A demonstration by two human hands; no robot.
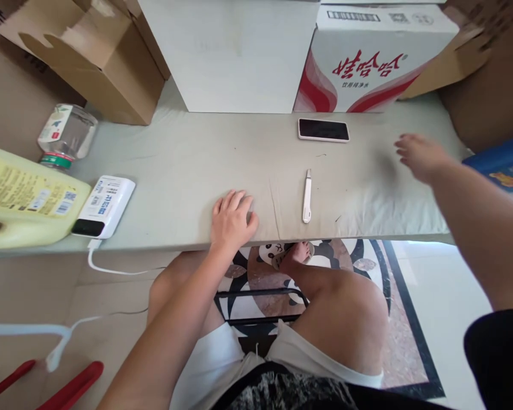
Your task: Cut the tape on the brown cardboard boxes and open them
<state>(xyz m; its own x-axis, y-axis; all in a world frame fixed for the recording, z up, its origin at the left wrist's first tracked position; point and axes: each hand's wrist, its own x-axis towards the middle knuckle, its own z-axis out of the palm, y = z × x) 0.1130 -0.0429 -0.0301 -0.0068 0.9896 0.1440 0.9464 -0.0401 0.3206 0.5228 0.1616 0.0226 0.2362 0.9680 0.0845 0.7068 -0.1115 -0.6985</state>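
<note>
The left hand [232, 219] lies spread on the near edge of the cloth-covered table [188, 176], the blurred right hand [419, 155] hovers open far right, one white utility knife [307, 196] between them, one clear jar [66, 135] far left, contents indiscernible.

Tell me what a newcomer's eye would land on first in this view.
The white box with red lettering at the back of the grey padded table stands out most, with a dark-screened phone lying flat just before it. At the middle, a small white tool lies between the hands: the left hand rests flat on the near edge, the right hand hovers open and blurred at the right. A yellow jug lies at far left.
</note>
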